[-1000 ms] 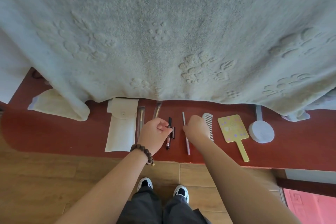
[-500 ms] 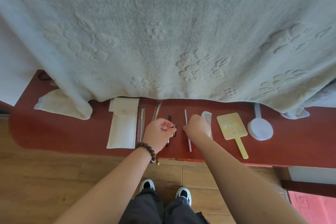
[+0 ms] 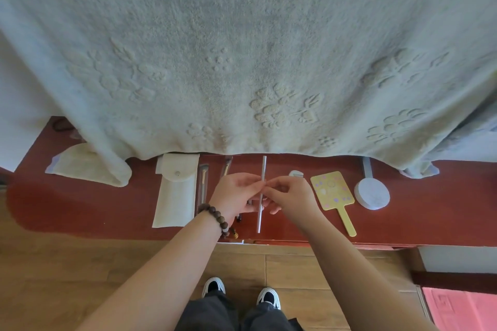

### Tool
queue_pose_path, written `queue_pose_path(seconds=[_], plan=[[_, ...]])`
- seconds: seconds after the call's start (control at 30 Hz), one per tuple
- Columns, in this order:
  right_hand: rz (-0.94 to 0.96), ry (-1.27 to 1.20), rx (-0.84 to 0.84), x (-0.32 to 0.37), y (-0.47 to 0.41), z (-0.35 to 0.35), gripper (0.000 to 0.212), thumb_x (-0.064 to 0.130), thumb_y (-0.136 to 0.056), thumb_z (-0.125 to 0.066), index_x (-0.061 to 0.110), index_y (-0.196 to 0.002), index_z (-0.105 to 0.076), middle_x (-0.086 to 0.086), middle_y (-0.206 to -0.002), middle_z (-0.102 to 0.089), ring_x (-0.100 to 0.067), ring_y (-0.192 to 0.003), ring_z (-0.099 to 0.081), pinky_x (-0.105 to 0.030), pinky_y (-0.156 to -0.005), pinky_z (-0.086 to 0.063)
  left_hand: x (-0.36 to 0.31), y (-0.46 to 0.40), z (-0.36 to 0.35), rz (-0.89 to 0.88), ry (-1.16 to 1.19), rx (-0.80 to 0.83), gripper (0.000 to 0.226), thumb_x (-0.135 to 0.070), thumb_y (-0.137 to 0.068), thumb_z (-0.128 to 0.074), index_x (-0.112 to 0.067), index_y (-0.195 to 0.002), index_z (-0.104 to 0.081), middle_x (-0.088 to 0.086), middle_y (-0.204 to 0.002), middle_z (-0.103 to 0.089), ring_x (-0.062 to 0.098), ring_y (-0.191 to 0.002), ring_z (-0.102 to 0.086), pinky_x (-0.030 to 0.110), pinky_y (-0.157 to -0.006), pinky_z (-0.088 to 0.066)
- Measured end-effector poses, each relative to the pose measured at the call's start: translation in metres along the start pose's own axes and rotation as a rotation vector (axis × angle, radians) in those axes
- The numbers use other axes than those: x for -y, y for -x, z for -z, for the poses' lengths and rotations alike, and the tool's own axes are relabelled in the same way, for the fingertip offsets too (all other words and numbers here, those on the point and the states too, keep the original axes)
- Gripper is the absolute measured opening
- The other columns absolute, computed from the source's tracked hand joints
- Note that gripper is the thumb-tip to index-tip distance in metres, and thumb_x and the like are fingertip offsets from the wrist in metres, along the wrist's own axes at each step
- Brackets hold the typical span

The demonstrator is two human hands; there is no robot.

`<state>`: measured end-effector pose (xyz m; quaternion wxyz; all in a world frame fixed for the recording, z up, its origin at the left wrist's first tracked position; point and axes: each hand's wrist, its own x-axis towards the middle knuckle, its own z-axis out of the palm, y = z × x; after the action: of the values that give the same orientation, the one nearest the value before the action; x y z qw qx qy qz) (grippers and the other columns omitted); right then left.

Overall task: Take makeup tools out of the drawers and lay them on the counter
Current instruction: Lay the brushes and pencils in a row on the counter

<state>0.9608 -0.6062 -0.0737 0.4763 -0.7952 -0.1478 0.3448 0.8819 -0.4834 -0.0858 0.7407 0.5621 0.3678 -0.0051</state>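
Hands: left, right | now both pinch silver stick (previously apart)

A big pale blanket with raised flower patterns hangs over the back of the red surface. Wood-look floor below me; my black-and-white shoes on it.

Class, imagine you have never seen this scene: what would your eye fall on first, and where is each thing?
A big pale blanket with raised flower patterns fills the upper picture, draping over the back of the red counter. At centre, the left hand and right hand meet around a thin silver stick. To the right lie a yellow hand mirror and a round white mirror.
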Motion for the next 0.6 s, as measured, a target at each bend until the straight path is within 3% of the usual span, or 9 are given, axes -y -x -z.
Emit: queue_pose_path(seconds=[0.13,0.27,0.37,0.6], plan=[[0.037,0.021,0.053,-0.001,0.003,0.011,0.013,0.012,-0.088,-0.063,0.021,-0.082,-0.071,-0.005,-0.065,-0.073,-0.020,-0.056,-0.069,-0.025,-0.062,-0.057,-0.007,0.003,-0.005,-0.022,-0.019,0.012,0.009,-0.009,-0.086,-0.068,-0.004,-0.092,-0.067,0.014,-0.085,-0.072,0.026,-0.078,-0.073,0.043,-0.071,-0.060],[0.097,-0.033,-0.100,0.004,-0.003,0.028,0.010,0.014,-0.088,-0.063,0.016,-0.081,-0.070,-0.007,-0.066,-0.071,-0.024,-0.058,-0.067,-0.033,-0.059,-0.058,-0.013,0.007,-0.010,-0.036,-0.037,0.037,0.013,-0.010,-0.084,-0.070,-0.002,-0.093,-0.068,0.010,-0.080,-0.070,0.021,-0.073,-0.070,0.044,-0.070,-0.061],[0.112,-0.150,-0.061,0.013,-0.008,0.034,0.010,0.013,-0.090,-0.062,0.009,-0.096,-0.070,-0.013,-0.075,-0.070,-0.024,-0.062,-0.064,-0.029,-0.055,-0.055,-0.013,0.010,-0.012,-0.049,-0.091,0.068,0.013,-0.011,-0.084,-0.071,-0.002,-0.094,-0.069,0.010,-0.078,-0.070,0.020,-0.071,-0.070,0.041,-0.068,-0.061],[0.106,-0.133,0.052,0.014,-0.015,0.034,0.013,0.013,-0.089,-0.062,0.003,-0.085,-0.069,-0.006,-0.057,-0.059,-0.019,-0.045,-0.044,-0.023,-0.047,-0.039,-0.004,0.014,-0.009,-0.116,-0.240,0.093,0.004,-0.012,-0.084,-0.071,-0.012,-0.080,-0.071,0.009,-0.076,-0.073,0.024,-0.077,-0.073,0.047,-0.081,-0.058]])
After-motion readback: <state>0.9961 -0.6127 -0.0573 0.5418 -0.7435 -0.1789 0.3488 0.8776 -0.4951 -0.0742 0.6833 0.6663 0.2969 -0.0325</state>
